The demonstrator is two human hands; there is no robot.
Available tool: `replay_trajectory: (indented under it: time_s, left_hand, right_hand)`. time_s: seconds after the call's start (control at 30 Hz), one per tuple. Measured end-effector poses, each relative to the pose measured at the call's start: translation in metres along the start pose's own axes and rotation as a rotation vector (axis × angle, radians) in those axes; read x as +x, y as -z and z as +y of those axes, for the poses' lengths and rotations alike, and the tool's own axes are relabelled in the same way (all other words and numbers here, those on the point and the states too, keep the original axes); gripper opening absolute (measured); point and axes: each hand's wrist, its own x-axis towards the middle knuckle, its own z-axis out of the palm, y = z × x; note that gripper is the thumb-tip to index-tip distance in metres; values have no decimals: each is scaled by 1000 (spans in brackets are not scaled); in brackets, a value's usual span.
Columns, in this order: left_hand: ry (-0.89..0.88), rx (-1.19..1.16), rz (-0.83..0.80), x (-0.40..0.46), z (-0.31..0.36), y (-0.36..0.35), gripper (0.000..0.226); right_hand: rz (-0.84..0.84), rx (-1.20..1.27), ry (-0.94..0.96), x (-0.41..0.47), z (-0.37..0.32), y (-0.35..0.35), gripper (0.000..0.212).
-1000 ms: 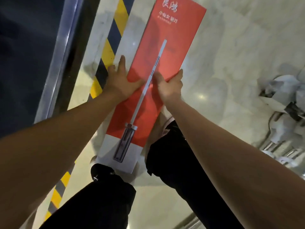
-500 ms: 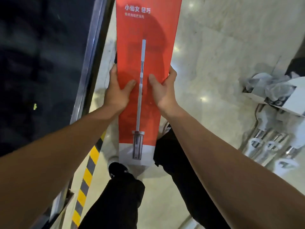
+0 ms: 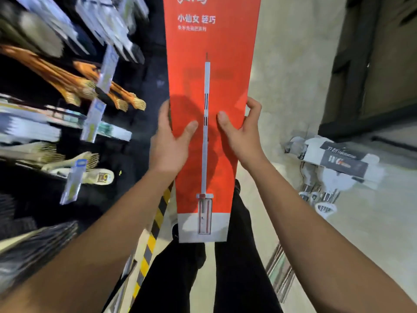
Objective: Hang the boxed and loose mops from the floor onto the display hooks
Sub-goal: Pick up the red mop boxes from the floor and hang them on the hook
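A long red boxed mop (image 3: 212, 71), printed with a white mop picture and white lettering, stands upright in front of me, lifted off the floor. My left hand (image 3: 169, 143) grips its left edge with the thumb on the front face. My right hand (image 3: 241, 132) grips its right edge the same way. The box's top runs out of the frame. Loose mops (image 3: 320, 195) with white heads and metal handles lie on the floor at the right, beside a white and black carton (image 3: 338, 159).
A dark display rack (image 3: 74, 105) on the left carries hanging brushes, brooms and packaged tools, blurred by motion. Yellow and black hazard tape (image 3: 153, 236) runs along the rack's base. My dark-trousered legs stand below the box. A dark wall panel (image 3: 372, 64) is at the far right.
Both hands have raised the red box from a slant near the floor to upright and higher. My view has swung up, bringing the display rack into sight on the left.
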Motion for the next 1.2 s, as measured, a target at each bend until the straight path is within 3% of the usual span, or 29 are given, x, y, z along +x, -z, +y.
replay_trajectory:
  time_s: [0.33,0.53,0.67,0.83,1.07,1.2]
  left_hand:
    - [-290,-40,53,-125,147,92,81]
    - [-412,-226,94,-181,218,140,69]
    - [-455,-289,182,-211,248,167,68]
    - [-482,-353,389,-252,264,186,75]
    - [-410,-392,827,-331,250,201,89]
    - [-352,-377,1053,-398,233,208,79]
  right_hand:
    - [119,59,299,-128,-182,45,54]
    - [162,137,346,-182,-268,61,48]
    - [53,166,410,-200,-309,61,51]
    - [-163,126,552,-212,-355,55,76]
    - [-565,163,777,-246,-385,26,68]
    - [-831,196,758,-291,-380,1,80]
